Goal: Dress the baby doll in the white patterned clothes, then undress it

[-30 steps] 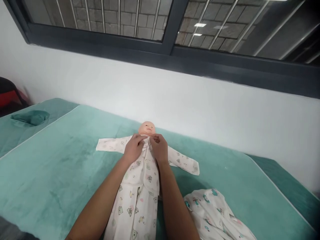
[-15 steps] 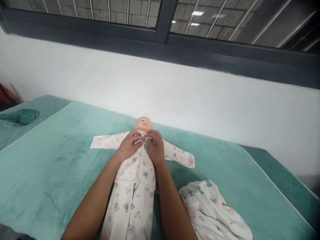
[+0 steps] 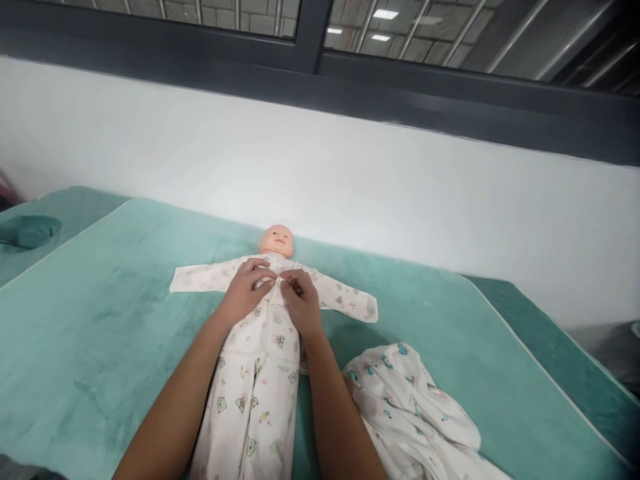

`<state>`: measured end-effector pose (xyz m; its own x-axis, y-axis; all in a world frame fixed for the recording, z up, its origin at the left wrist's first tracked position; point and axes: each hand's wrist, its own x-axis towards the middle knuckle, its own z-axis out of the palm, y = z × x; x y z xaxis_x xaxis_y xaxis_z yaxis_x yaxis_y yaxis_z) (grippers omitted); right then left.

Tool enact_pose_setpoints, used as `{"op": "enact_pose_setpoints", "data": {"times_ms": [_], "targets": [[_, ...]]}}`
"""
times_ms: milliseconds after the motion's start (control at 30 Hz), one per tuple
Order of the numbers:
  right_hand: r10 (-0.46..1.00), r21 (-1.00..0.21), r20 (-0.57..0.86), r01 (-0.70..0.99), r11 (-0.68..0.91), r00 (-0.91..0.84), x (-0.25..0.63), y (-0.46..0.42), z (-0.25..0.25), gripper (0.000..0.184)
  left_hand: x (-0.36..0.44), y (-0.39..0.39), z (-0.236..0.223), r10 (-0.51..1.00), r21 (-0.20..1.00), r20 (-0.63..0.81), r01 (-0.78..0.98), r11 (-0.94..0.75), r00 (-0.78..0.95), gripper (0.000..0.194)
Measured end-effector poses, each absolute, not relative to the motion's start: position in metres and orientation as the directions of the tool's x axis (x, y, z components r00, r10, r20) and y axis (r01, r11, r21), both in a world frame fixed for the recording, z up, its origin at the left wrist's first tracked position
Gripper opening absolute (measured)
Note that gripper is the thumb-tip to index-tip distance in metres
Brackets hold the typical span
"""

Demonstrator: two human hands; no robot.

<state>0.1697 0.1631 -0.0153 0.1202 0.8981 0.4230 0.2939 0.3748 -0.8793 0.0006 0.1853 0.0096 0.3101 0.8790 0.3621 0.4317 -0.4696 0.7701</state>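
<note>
A baby doll [image 3: 277, 241] lies on its back, dressed in a white baby shirt [image 3: 273, 327] printed with small animals. The shirt's long sleeves stretch out to both sides. Below it are matching printed trousers [image 3: 265, 407]. My left hand [image 3: 249, 288] rests on the shirt's chest, its fingertips pinching the front edge near the neck. From the other side my right hand [image 3: 301, 299] pinches the same front opening with curled fingers. The fingertips of both hands nearly meet at the middle; any fastener between them is too small to make out.
A crumpled white cloth [image 3: 415, 407] with a teal print lies right of the doll. The green padded bed [image 3: 125, 320] has a face hole [image 3: 30, 232] at its left end. Behind stand a white wall [image 3: 350, 180] and a dark window frame [image 3: 310, 40] with bars beyond.
The view has shifted slightly, so everything sits a little further left and higher. Both hands have slid slightly down the shirt front, showing more of the collar.
</note>
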Motion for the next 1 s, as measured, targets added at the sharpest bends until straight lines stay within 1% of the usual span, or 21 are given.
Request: {"op": "enact_pose_setpoints", "data": {"times_ms": [200,267,333,400,500,567,633,733,800,867,1000], "targets": [[0.91,-0.905,0.401,0.201,0.375,0.11,0.174,0.169,-0.021,0.013,0.007,0.186,0.009,0.892,0.782,0.373,0.431,-0.45,0.255,0.009],[0.908,-0.902,0.408,0.193,0.385,0.096,0.176,0.17,-0.019,0.012,0.007,0.185,0.008,0.898,0.794,0.378,0.419,-0.44,0.226,0.011],[0.898,-0.883,0.436,0.225,0.412,0.066,0.179,0.171,-0.014,0.013,0.003,0.185,0.009,0.903,0.825,0.362,0.371,-0.427,0.232,0.014],[0.874,-0.826,0.485,0.319,0.465,-0.016,0.183,0.171,-0.007,0.012,-0.005,0.184,0.012,0.893,0.859,0.305,0.31,-0.408,0.33,0.019],[0.821,-0.694,0.541,0.453,0.559,-0.183,0.19,0.167,0.009,0.009,-0.02,0.182,0.02,0.813,0.89,0.164,0.272,-0.366,0.559,0.02],[0.811,-0.663,0.525,0.474,0.58,-0.257,0.193,0.16,0.019,0.016,-0.027,0.181,0.026,0.761,0.901,0.093,0.27,-0.338,0.643,0.02],[0.84,-0.695,0.446,0.472,0.543,-0.31,0.194,0.15,0.025,0.02,-0.031,0.18,0.03,0.74,0.905,0.059,0.277,-0.323,0.67,0.022],[0.9,-0.753,0.32,0.497,0.431,-0.295,0.19,0.133,0.025,0.011,-0.032,0.178,0.033,0.732,0.895,0.053,0.292,-0.336,0.679,0.019],[0.918,-0.766,0.315,0.506,0.396,-0.242,0.186,0.124,0.019,0.006,-0.031,0.177,0.033,0.732,0.886,0.067,0.297,-0.357,0.678,0.017],[0.923,-0.784,0.333,0.486,0.386,-0.194,0.183,0.12,0.012,0.009,-0.03,0.176,0.033,0.739,0.875,0.093,0.3,-0.381,0.667,0.015],[0.949,-0.879,0.303,0.359,0.315,-0.091,0.18,0.123,-0.002,0.015,-0.028,0.176,0.031,0.752,0.859,0.129,0.306,-0.41,0.646,0.013]]}}
